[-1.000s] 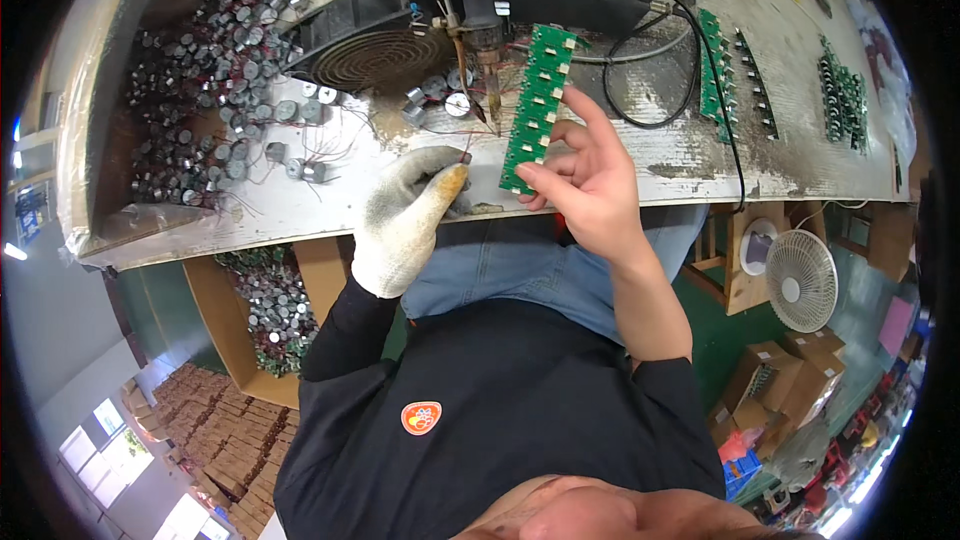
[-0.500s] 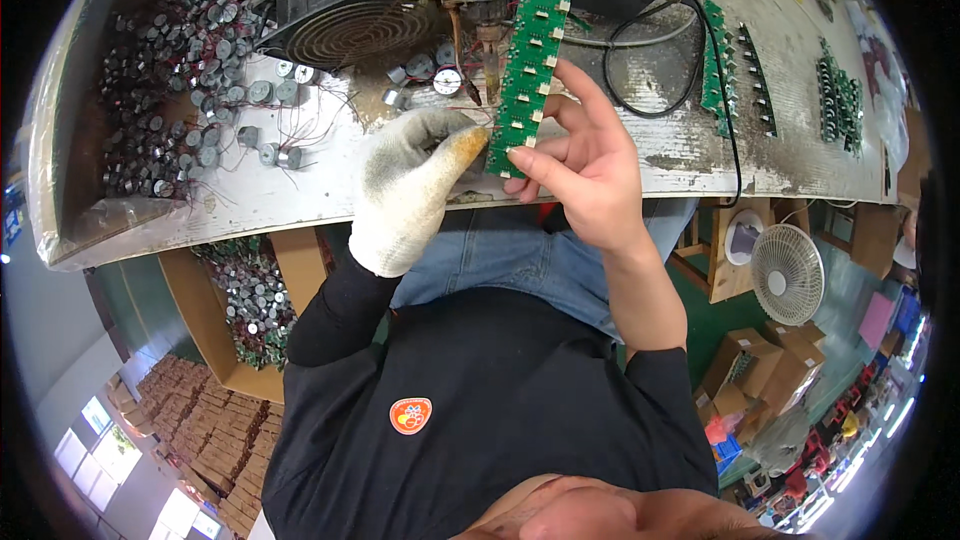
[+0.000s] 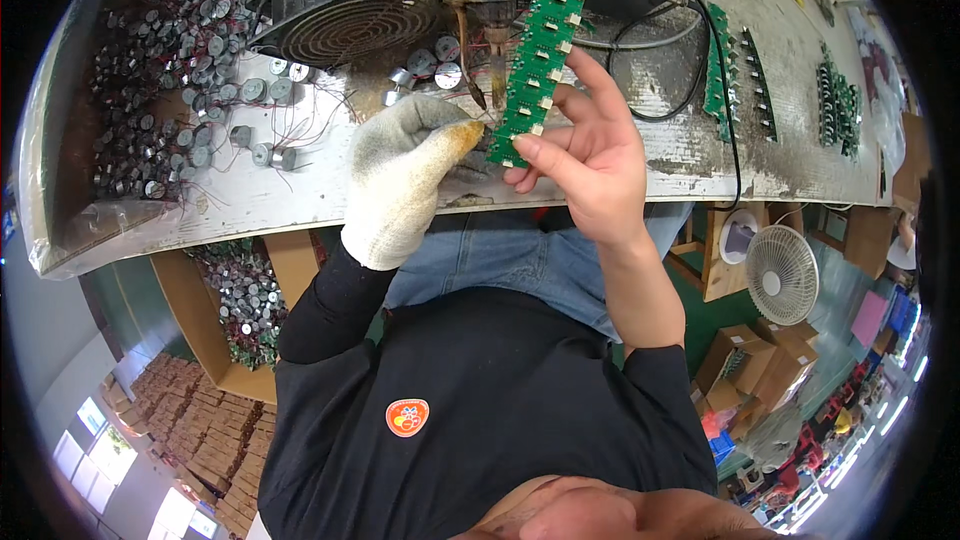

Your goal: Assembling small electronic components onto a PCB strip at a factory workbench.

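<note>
My bare right hand (image 3: 595, 155) grips a long green circuit board (image 3: 540, 65) by its lower part, thumb on the face and fingers behind. Small white connectors run along the board, which leans with its top to the right. My left hand (image 3: 400, 160), in a white glove with a stained thumb, is closed in a pinch just left of the board's lower end; whatever lies inside its fingers is hidden. Just beyond the fingertips a soldering iron (image 3: 498, 65) points downward, beside a thin solder feed tube (image 3: 465, 50). Several small round motors (image 3: 447, 75) lie behind the gloved hand.
A heap of small motors with red wires (image 3: 170, 80) fills the left of the workbench (image 3: 300, 208). A round-grilled black fan (image 3: 355, 35) sits behind. More circuit boards (image 3: 720, 75) and a black cable (image 3: 735, 140) are at right. An open carton (image 3: 225, 380) stands below left.
The circuit board has moved slightly up and to the right, tilting a little more. My gloved left hand has shifted slightly up and left, still pinched.
</note>
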`<state>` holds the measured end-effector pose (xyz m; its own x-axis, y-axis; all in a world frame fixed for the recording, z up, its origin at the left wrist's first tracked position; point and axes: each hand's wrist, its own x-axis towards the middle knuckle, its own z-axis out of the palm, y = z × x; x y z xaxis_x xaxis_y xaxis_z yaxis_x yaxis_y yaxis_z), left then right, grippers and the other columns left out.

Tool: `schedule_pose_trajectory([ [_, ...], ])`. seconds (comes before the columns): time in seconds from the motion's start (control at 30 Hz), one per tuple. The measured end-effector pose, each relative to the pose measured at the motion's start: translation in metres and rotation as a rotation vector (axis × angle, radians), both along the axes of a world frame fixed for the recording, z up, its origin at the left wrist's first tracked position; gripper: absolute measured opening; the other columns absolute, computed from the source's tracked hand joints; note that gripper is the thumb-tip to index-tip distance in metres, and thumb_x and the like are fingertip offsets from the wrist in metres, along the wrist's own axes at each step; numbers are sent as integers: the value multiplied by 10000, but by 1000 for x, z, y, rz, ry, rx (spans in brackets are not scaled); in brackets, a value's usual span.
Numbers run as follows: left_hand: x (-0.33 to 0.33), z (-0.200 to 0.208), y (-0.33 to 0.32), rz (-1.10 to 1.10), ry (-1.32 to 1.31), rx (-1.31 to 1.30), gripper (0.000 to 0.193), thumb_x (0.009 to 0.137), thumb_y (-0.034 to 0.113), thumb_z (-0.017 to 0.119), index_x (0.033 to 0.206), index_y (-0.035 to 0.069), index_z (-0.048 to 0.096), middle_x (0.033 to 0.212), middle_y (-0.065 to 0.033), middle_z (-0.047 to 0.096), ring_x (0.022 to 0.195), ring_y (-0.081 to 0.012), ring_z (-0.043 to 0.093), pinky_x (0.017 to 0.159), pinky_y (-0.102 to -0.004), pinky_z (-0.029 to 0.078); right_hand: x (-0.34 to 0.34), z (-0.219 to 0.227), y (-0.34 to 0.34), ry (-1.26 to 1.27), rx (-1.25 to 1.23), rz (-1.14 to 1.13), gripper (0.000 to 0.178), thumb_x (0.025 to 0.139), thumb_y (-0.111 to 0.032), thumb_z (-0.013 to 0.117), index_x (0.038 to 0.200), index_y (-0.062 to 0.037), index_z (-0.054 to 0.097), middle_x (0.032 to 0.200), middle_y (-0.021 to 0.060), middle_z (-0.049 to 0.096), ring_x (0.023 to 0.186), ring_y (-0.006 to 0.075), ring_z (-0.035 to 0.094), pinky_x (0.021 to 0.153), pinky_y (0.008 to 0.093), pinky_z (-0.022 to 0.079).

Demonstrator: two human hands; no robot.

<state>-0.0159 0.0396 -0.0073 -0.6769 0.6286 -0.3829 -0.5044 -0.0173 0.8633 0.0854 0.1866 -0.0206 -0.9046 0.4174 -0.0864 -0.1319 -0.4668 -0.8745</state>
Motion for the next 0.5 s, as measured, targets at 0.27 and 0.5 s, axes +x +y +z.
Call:
schedule_pose_trajectory([
  [0.27,1,4,0,24,41,-7,136,892,77,597,957,-40,578,883,-103,646,775,-157,656,692,-275,554,0,9,1,17,-12,3,724,818,122,602,1435,-30,256,1124,197,550,707,195,669,551,252,559],
  [0.5,4,2,-3,8,-51,67,140,896,78,589,955,-47,570,882,-117,645,764,-174,668,702,-297,571,2,2,0,5,37,9,731,811,125,599,1440,-38,263,1172,224,551,688,217,674,531,266,565],
])
